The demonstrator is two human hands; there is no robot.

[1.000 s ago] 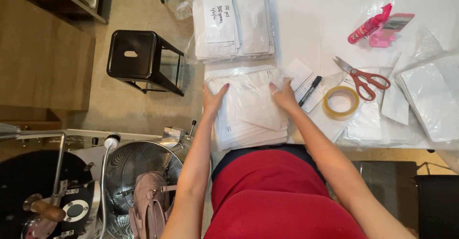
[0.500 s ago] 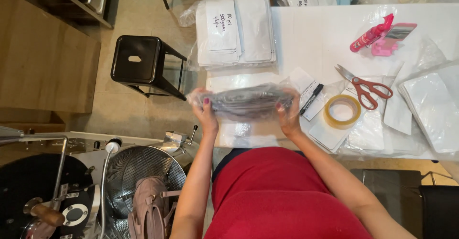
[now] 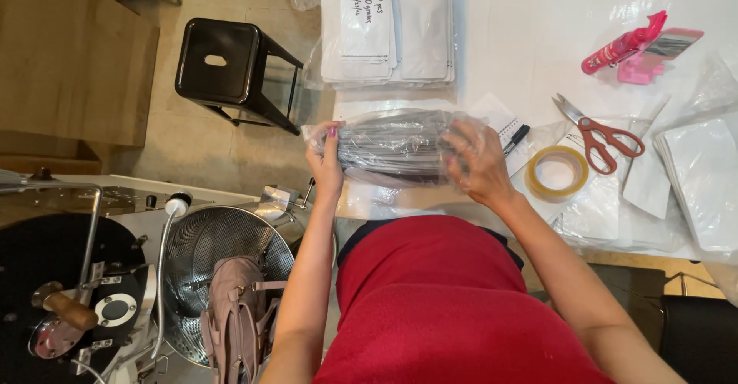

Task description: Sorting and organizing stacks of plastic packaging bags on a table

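Both my hands hold a stack of flat pouches in a clear plastic bag [image 3: 392, 147], lifted on edge above the white table [image 3: 523, 53] so I see its dark grey side. My left hand [image 3: 327, 161] grips the stack's left end. My right hand [image 3: 473, 161] grips its right end through the plastic. More clear plastic lies on the table under the stack.
Bagged white pouches [image 3: 388, 26] lie at the table's far left. A pen [image 3: 516, 138] on a notepad, a tape roll [image 3: 557, 172], red-handled scissors [image 3: 603, 134], a pink item [image 3: 634, 42] and more white pouches [image 3: 703, 180] lie right. A black stool [image 3: 227, 65], a metal machine [image 3: 138, 276] and a bag [image 3: 238, 319] stand left.
The stack lay flat on the table under my palms a second ago. I have lifted it and turned it on edge, and now hold it by both ends.
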